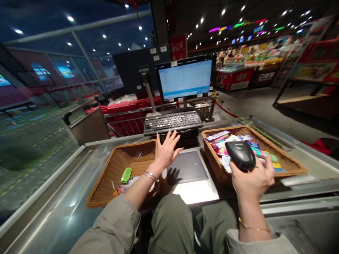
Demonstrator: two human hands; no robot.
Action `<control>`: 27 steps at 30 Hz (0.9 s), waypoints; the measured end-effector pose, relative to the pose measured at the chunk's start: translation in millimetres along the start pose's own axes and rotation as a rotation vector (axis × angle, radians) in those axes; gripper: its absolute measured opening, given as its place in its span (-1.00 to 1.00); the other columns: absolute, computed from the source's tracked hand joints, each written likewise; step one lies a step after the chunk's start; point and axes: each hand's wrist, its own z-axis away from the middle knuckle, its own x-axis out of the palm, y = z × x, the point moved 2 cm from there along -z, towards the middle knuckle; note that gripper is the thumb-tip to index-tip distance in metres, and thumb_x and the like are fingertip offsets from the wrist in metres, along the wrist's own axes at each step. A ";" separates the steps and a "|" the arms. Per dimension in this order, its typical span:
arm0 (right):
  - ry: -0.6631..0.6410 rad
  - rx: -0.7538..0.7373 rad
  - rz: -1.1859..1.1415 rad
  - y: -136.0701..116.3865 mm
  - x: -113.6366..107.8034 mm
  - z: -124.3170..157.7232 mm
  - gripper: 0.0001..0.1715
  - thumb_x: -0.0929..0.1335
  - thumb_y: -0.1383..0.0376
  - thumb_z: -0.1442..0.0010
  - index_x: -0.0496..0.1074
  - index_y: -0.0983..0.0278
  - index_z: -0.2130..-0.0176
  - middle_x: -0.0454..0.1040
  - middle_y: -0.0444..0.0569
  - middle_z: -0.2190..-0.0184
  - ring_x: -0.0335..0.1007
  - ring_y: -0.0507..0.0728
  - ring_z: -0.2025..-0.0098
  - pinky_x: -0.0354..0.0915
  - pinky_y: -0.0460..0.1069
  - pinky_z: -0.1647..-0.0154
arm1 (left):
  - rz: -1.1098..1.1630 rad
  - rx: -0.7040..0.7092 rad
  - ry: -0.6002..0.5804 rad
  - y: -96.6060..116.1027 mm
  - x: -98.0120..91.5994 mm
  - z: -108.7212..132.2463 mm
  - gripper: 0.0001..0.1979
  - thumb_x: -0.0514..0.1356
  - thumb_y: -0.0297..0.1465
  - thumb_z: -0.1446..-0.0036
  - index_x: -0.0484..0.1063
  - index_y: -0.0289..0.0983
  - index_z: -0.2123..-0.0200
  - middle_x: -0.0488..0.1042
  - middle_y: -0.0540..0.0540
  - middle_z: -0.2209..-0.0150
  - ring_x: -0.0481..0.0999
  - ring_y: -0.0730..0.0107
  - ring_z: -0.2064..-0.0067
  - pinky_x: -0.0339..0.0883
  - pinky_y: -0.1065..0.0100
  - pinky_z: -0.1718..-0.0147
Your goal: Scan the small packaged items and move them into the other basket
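Observation:
My right hand (pixel 253 180) grips a black handheld barcode scanner (pixel 240 154), its head raised over the right wicker basket (pixel 287 155). Several colourful packaged sweets (pixel 225 139) lie heaped in that basket. With fingers spread, my left hand (pixel 168 150) hovers just in front of the keyboard (pixel 172 121), holding nothing. Below and left of it, a second wicker basket (pixel 112 164) contains a bright green item (pixel 126 175) and a few small packets, partly hidden by my forearm. Between the baskets lies a flat grey panel (pixel 189 167) set into the counter.
A lit monitor (pixel 186 80) stands behind the keyboard, beside a pole-mounted device (pixel 145 76). Metal counter edges (pixel 50 190) run along the left. Beyond are a cart with red crates (pixel 129 106), a red display counter (pixel 235 78) and a shelf rack (pixel 309 70) at right.

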 end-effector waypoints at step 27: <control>-0.350 -0.227 -0.149 -76.7 56.0 74.9 -0.32 0.42 0.02 -0.07 0.53 0.32 -0.09 0.52 0.23 -0.11 0.22 0.55 -0.35 0.19 0.45 -0.30 | -0.262 -0.145 -0.995 -232.3 6.3 186.3 -0.14 0.52 -0.42 0.29 0.44 -0.12 -0.19 0.40 -0.26 -0.32 0.23 -0.12 -0.41 -0.29 -0.26 -0.41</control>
